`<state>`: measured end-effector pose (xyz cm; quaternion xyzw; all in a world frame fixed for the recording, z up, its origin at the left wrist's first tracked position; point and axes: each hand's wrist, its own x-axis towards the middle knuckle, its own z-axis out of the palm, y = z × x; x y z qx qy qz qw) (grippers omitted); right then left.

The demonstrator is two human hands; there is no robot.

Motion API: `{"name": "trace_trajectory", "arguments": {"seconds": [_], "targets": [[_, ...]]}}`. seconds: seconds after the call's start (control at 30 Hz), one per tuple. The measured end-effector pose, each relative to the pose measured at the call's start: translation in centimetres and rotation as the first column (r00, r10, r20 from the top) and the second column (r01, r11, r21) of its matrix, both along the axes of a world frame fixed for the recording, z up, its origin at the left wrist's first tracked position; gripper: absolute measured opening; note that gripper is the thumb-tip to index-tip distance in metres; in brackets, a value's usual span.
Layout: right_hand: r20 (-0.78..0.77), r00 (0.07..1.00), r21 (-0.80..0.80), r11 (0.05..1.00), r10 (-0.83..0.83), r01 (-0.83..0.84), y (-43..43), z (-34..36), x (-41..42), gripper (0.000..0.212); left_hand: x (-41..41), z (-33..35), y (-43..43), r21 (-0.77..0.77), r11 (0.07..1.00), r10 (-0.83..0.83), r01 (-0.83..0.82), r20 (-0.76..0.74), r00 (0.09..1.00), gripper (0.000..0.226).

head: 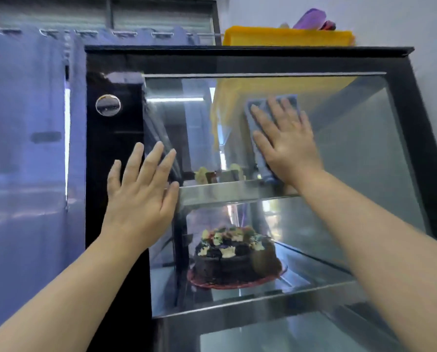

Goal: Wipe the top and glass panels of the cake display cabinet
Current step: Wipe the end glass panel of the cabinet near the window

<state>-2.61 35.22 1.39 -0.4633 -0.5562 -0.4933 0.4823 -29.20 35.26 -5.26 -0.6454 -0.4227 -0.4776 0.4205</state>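
Observation:
The cake display cabinet (237, 60) has a black frame and fills the middle of the view. Its front glass panel (352, 153) faces me. My right hand (286, 143) lies flat with straight fingers on a blue-grey cloth (256, 138) and presses it against the upper part of the glass. My left hand (141, 191) rests flat, fingers spread, on the left edge of the glass by the black side strip. Inside, a dark chocolate cake (235, 257) with coloured toppings sits on a red board on the lower shelf.
A yellow tray (286, 36) with a purple item stands on the cabinet top at the right. Blue curtains (26, 135) hang at the left. A round silver lock (108, 105) is on the black strip. Small items sit on the upper metal shelf (232, 190). A white wall is at the right.

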Motion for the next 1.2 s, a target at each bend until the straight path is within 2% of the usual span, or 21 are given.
{"name": "trace_trajectory", "arguments": {"seconds": [0.03, 0.07, 0.1, 0.13, 0.17, 0.2, 0.23, 0.27, 0.3, 0.37, 0.47, 0.53, 0.63, 0.7, 0.73, 0.77, 0.8, 0.87, 0.9, 1.07, 1.2], "targets": [[-0.192, 0.981, -0.032, 0.999, -0.007, 0.001, 0.1, 1.8, -1.4, 0.051, 0.0, 0.0, 0.1, -0.006, 1.000, -0.003, 0.003, -0.005, 1.000, 0.060], [-0.283, 0.958, -0.064, 0.998, -0.043, 0.026, 0.3, 2.8, -3.4, 0.052, 0.0, -0.1, 0.0, -0.003, 1.000, 0.008, -0.008, -0.004, 1.000, 0.059], [-0.258, 0.964, -0.081, 0.996, -0.062, 0.042, 0.4, 3.1, -5.4, 0.052, 0.0, -0.1, 0.1, 0.021, 1.000, 0.012, -0.011, -0.007, 1.000, 0.058], [-0.125, 0.991, -0.078, 0.996, -0.051, 0.042, 0.5, 2.9, -7.0, 0.052, 0.2, 0.0, 0.0, 0.041, 0.999, 0.019, -0.018, -0.011, 1.000, 0.057], [0.076, 0.997, -0.075, 0.996, -0.033, 0.039, 0.7, 2.4, -7.9, 0.052, 0.4, 0.3, 0.0, 0.070, 0.997, 0.028, -0.027, -0.019, 0.999, 0.057], [0.266, 0.964, -0.086, 0.995, -0.021, 0.045, 0.5, 1.9, -7.7, 0.053, 0.8, 0.7, 0.1, 0.086, 0.996, 0.035, -0.032, -0.030, 0.999, 0.057], [0.384, 0.923, -0.102, 0.993, -0.011, 0.054, 0.3, 2.1, -6.4, 0.055, 1.2, 1.1, 0.3, 0.103, 0.994, 0.034, -0.029, -0.042, 0.999, 0.057], [0.419, 0.908, -0.106, 0.993, -0.006, 0.056, 0.0, 2.9, -4.4, 0.056, 1.9, 1.4, 0.4, 0.112, 0.993, 0.029, -0.023, -0.054, 0.998, 0.057], [0.371, 0.929, -0.112, 0.993, 0.008, 0.036, -0.1, 4.0, -2.1, 0.055, 2.9, 1.8, 0.4, 0.112, 0.994, 0.015, -0.007, -0.065, 0.998, 0.057], [0.151, 0.988, -0.094, 0.996, 0.025, -0.011, -0.4, 5.6, 3.0, 0.052, 5.8, 2.2, 0.3, 0.115, 0.993, -0.028, 0.040, -0.108, 0.994, 0.056], [-0.182, 0.982, -0.072, 0.997, -0.049, 0.036, -0.3, 5.4, 12.1, 0.061, 10.6, 1.2, -0.1, 0.119, 0.986, -0.092, 0.118, -0.203, 0.975, 0.054], [-0.323, 0.939, -0.080, 0.993, -0.114, 0.092, -0.5, 2.9, 17.5, 0.076, 12.4, -0.1, 0.3, 0.104, 0.986, -0.098, 0.129, -0.264, 0.960, 0.054], [-0.599, 0.796, -0.079, 0.996, -0.088, 0.051, -1.1, -2.3, 21.2, 0.057, 12.9, -1.7, 0.8, 0.098, 0.991, -0.058, 0.093, -0.316, 0.947, 0.056], [-0.721, 0.680, -0.110, 0.991, -0.132, 0.076, -1.0, -4.5, 19.1, 0.053, 12.5, -2.4, 0.7, 0.097, 0.992, -0.044, 0.078, -0.316, 0.948, 0.056], [-0.742, 0.657, -0.108, 0.991, -0.137, 0.084, -0.8, -5.1, 17.1, 0.053, 12.2, -2.8, 0.6, 0.100, 0.992, -0.042, 0.076, -0.312, 0.949, 0.055], [-0.727, 0.676, -0.092, 0.993, -0.122, 0.080, -0.6, -5.7, 14.6, 0.052, 12.0, -3.1, 0.5, 0.103, 0.992, -0.045, 0.079, -0.304, 0.952, 0.055], [-0.672, 0.734, -0.069, 0.995, -0.096, 0.067, -0.4, -6.5, 11.8, 0.053, 11.7, -3.5, 0.4, 0.100, 0.991, -0.056, 0.089, -0.287, 0.956, 0.055], [-0.476, 0.878, -0.066, 0.997, -0.058, 0.030, -0.1, -9.6, 6.5, 0.055, 11.1, -4.6, 0.0, 0.080, 0.989, -0.101, 0.124, -0.240, 0.965, 0.054], [-0.395, 0.918, -0.084, 0.996, -0.037, 0.004, -0.2, -11.8, 4.7, 0.055, 11.0, -5.4, -0.3, 0.066, 0.988, -0.124, 0.141, -0.220, 0.968, 0.053], [-0.197, 0.980, -0.275, 0.961, -0.024, -0.032, -1.6, -27.7, 2.4, 0.054, 11.7, -12.0, -2.3, -0.024, 0.971, -0.240, 0.239, -0.147, 0.960, 0.050], [-0.020, 0.999, -0.512, 0.858, 0.043, -0.047, -5.2, -38.9, 2.7, 0.053, 12.3, -17.9, -4.0, -0.114, 0.952, -0.296, 0.285, -0.097, 0.950, 0.038]]}}
